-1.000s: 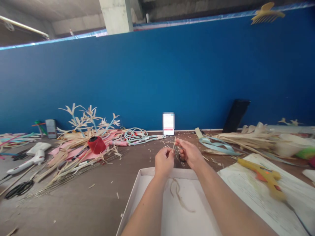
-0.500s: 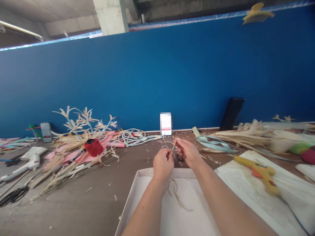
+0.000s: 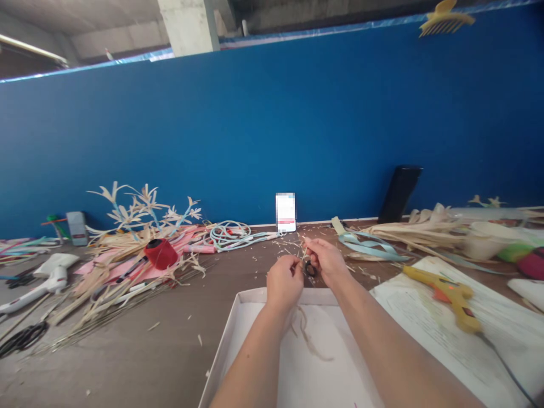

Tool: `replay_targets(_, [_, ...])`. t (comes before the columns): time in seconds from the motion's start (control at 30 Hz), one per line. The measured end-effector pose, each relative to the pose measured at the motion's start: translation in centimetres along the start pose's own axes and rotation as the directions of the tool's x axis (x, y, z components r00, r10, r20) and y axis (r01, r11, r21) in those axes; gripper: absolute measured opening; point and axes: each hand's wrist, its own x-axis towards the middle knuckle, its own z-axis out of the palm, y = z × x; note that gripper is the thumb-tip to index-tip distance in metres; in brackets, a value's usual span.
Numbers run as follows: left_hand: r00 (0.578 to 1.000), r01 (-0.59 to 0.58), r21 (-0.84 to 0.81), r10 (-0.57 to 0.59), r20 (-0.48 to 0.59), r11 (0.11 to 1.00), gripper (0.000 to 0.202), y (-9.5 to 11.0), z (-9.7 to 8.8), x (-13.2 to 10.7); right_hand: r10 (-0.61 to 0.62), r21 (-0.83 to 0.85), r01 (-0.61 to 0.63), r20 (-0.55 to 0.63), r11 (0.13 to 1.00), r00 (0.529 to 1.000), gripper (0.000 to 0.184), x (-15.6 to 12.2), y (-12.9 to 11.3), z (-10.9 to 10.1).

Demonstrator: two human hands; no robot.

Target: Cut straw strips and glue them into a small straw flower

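Observation:
My left hand [image 3: 285,279] is closed in a pinch above the far rim of a shallow white box [image 3: 250,296]. Close beside it, my right hand [image 3: 326,260] pinches a pale thin husk-like strip [image 3: 305,248] between thumb and fingers. The strip runs down toward the left fingertips, which grip its lower part. Dark rings like scissor handles [image 3: 311,268] show under the right palm; the blades cannot be made out. A limp tan strand [image 3: 306,337] lies in the box below the hands.
Left are pale husk flowers [image 3: 147,198], a red spool [image 3: 161,253] and a white glue gun [image 3: 55,277]. A phone [image 3: 285,212] stands against the blue partition [image 3: 255,124]. Right are light-blue ribbon [image 3: 374,247], husks [image 3: 419,229] and a yellow glue gun [image 3: 457,300] on paper.
Both hands have shifted very slightly to the right, still pinching the strip. The dark rings under the right hand show more clearly. The whole view has tilted a little.

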Motion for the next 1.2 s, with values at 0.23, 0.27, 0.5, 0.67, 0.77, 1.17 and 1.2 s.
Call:
replay_targets(0.23, [1.0, 0.007, -0.011, -0.007, -0.003, 1.0, 0.016, -0.07, -0.06, 0.0, -0.053, -0.12, 0.046, -0.058, 0.992, 0.997, 0.033, -0.12, 0.01, 0.26])
replay_targets(0.27, [1.0, 0.008, -0.017, -0.008, -0.007, 1.0, 0.016, -0.09, -0.06, 0.0, -0.067, -0.141, 0.058, -0.06, 0.988, 0.996, 0.034, -0.12, -0.02, 0.27])
replay_targets(0.5, [1.0, 0.015, -0.032, -0.015, -0.023, 0.999, 0.015, -0.17, 0.07, 0.02, -0.042, -0.098, 0.037, -0.048, 0.995, 0.998, 0.035, 0.22, 0.22, 0.04])
replay_targets(0.67, [0.999, 0.017, -0.032, -0.018, -0.027, 0.999, 0.016, -0.2, 0.1, 0.04, -0.008, -0.036, 0.008, 0.0, 0.999, 1.0, 0.036, 0.17, 0.19, -0.01])
replay_targets(0.77, [0.999, 0.026, -0.026, -0.027, -0.034, 0.999, 0.016, -0.24, 0.09, 0.06, 0.004, 0.003, -0.004, 0.011, 1.0, 1.0, 0.038, 0.14, 0.23, -0.02])
replay_targets(1.17, [0.999, 0.042, 0.0, -0.042, 0.013, 0.999, 0.017, 0.08, -0.18, 0.04, 0.081, -0.006, -0.081, 0.04, 0.997, 0.996, 0.031, -0.05, 0.45, -0.12])
replay_targets(1.2, [0.999, 0.044, 0.0, -0.044, 0.017, 0.999, 0.017, 0.09, -0.19, 0.03, 0.085, 0.002, -0.085, 0.038, 0.996, 0.996, 0.03, -0.05, 0.38, -0.09])
